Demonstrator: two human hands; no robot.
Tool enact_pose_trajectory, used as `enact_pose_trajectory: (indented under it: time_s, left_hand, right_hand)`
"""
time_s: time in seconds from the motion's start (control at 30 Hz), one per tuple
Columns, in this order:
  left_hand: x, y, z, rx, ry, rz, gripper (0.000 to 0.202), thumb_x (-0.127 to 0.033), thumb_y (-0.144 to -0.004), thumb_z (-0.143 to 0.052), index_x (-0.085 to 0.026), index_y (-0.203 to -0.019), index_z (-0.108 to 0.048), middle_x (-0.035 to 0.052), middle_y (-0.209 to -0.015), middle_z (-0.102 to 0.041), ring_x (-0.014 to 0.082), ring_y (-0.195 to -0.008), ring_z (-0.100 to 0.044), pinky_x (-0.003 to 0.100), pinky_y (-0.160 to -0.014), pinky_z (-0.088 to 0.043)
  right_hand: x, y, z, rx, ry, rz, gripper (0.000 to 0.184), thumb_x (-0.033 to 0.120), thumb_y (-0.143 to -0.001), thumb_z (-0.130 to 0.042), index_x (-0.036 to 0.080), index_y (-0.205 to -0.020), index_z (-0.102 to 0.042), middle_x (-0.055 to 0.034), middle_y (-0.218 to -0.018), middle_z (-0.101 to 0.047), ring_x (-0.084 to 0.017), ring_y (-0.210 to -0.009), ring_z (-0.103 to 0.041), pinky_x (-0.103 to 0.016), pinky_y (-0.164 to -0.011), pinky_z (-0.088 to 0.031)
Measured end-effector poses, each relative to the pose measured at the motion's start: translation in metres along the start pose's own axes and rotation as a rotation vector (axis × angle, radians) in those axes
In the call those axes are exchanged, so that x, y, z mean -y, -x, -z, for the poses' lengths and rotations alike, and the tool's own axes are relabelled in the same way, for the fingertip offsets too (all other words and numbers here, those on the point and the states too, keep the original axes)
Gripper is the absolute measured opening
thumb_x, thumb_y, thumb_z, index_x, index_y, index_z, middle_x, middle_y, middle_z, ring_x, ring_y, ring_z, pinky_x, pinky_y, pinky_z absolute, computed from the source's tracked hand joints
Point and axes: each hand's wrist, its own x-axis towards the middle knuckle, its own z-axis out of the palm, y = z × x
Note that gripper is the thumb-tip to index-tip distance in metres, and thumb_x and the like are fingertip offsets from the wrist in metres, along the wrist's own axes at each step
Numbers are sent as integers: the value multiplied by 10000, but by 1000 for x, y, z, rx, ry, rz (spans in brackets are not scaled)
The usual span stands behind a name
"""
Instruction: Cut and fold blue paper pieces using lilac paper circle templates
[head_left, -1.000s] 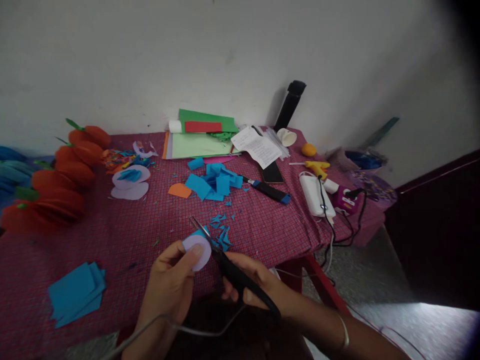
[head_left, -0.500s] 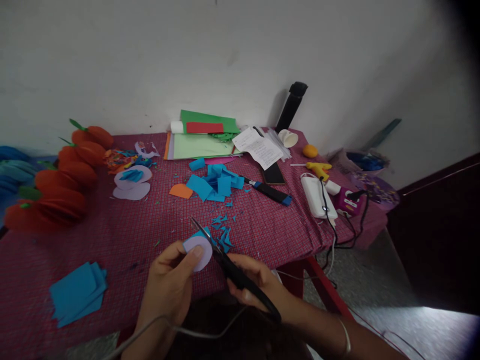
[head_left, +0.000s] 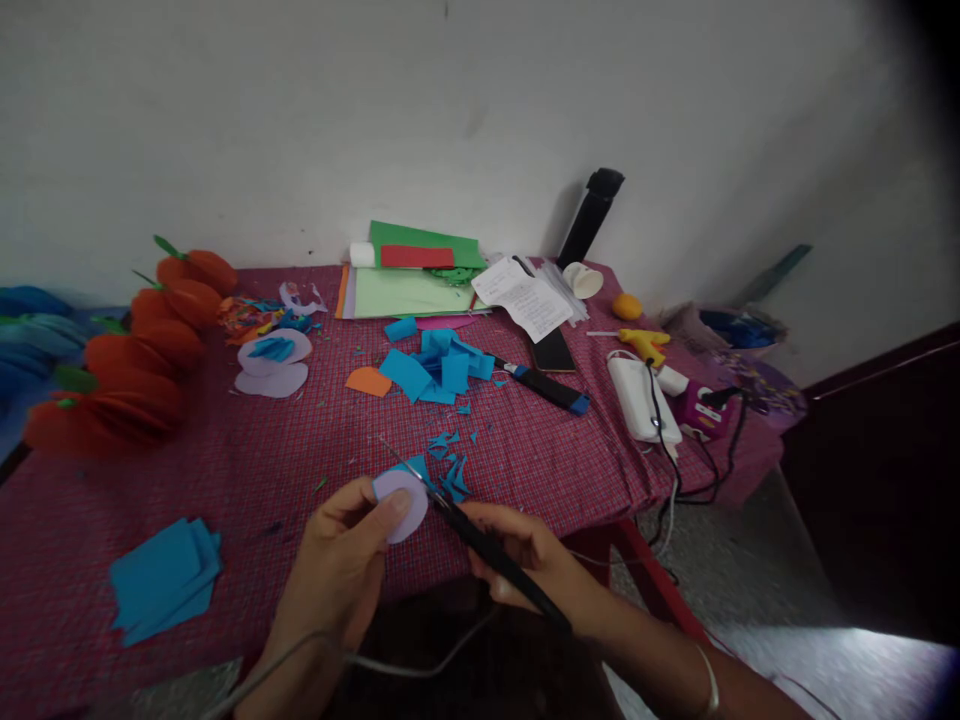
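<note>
My left hand [head_left: 349, 560] pinches a round lilac paper disc [head_left: 405, 512] laid over blue paper [head_left: 412, 467], whose edge shows above the disc. A pair of black-handled scissors [head_left: 495, 555] is gripped in my right hand [head_left: 529, 565]. Its blades lie at the upper right rim of the disc, across the blue paper. Beyond the blades, small blue scraps [head_left: 454, 478] are scattered on the checked tablecloth [head_left: 300, 480]. A stack of blue paper squares [head_left: 166, 580] sits to the left of my left hand.
Behind are blue paper pieces [head_left: 442, 368], a craft knife [head_left: 547, 387] and coloured sheets [head_left: 412, 293]. Orange paper pumpkins [head_left: 135, 400] stand at left. On the right lie a yellow glue gun [head_left: 645, 346], a white power bank [head_left: 641, 400] and cables. A thin cable crosses before my wrists.
The scissor blades have closed further along the disc's edge, over the blue paper. The whole view has shifted slightly, with things on the table appearing a little further right.
</note>
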Motion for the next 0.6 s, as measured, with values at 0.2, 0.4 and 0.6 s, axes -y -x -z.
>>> enact_pose_trajectory:
  time_s: [0.2,0.4,0.6]
  left_hand:
    - [5,0,1,14,-21,-18,229,-265,-474,-876,-164,-611,-723,-6,-588,-664,87,-569,-547,192,-583,-452]
    - [3,0,2,20,-37,-21,244,-265,-460,-883,-158,-597,-712,-17,-550,-624,87,-545,-514,198,-567,-432]
    - [3,-3,7,52,-92,-48,229,-281,-500,-861,-153,-584,-691,-20,-545,-598,95,-563,-506,205,-576,-416]
  right_hand:
    - [-1,-1,-1,-19,28,21,613,304,-639,-800,282,-1216,-594,24,-786,-501,-102,-667,-413,-231,-584,-346]
    - [4,-1,-5,-4,-33,93,552,305,-670,-789,293,-1198,-627,29,-759,-505,-83,-635,-390,-214,-577,-344]
    - [9,-1,-7,-18,-12,99,529,306,-675,-790,296,-1183,-644,29,-735,-506,-80,-618,-392,-199,-540,-323]
